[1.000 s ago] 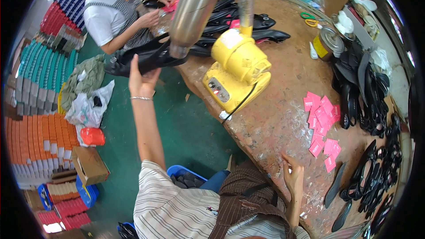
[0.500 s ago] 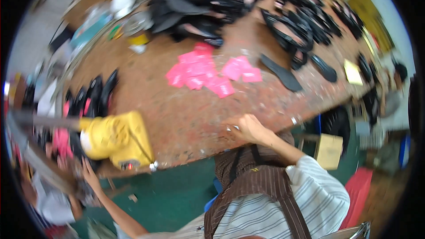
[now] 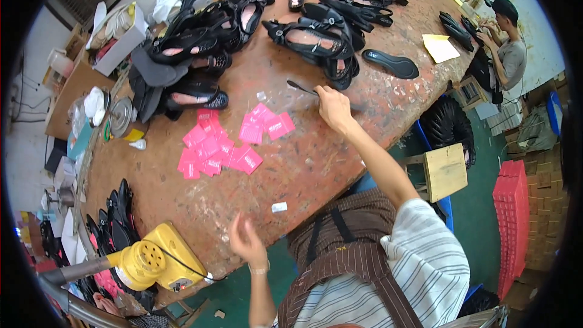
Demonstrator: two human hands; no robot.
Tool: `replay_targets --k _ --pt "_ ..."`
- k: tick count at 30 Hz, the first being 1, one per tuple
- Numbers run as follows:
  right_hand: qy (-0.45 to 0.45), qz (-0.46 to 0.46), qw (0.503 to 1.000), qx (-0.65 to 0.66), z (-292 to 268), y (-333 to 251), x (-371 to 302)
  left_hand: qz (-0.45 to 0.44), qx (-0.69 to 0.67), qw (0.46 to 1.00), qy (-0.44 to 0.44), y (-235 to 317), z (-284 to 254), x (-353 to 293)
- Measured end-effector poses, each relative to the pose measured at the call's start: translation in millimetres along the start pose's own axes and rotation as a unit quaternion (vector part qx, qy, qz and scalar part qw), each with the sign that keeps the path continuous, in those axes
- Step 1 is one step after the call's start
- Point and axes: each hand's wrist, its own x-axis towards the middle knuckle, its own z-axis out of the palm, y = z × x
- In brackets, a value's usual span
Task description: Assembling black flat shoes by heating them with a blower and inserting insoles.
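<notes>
My right hand (image 3: 334,108) reaches over the table, fingers closed on a thin black insole (image 3: 302,88) seen almost edge-on; much of it is hidden behind the hand. My left hand (image 3: 248,243) is over the table's front edge, fingers apart and slightly blurred, holding nothing. A small white sticker (image 3: 279,207) lies between my hands on the tabletop. To the left of my right hand are pink printed cards (image 3: 209,146) in a loose pile. Beyond it stand stacked black sandals (image 3: 316,39), with another black sole (image 3: 390,64) lying flat beside them.
A yellow blower-like machine (image 3: 159,258) on a metal arm occupies the table's near left corner, beside black shoes (image 3: 115,215). More sandals (image 3: 212,30) and a metal pot (image 3: 123,111) stand farther back. A wooden stool (image 3: 446,172) is at the right; another person (image 3: 509,48) works at the far right.
The view has shifted. My right hand has moved forward and taken hold of the black insole that lay on the table. My left hand has come from beside the yellow machine to the table's front edge.
</notes>
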Motion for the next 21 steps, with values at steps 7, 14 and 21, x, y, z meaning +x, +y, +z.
replay_targets --k 7,14,21 --pt "0.154 0.162 0.812 0.54 -129 63 -111 -0.209 -0.169 0.894 -0.359 104 261 196" --pt "0.021 0.286 0.606 0.742 -129 136 -175 -0.181 -0.203 0.947 -0.173 94 360 245" --pt "0.04 0.301 0.639 0.707 -133 136 -156 0.075 0.09 0.908 -0.402 127 157 187"
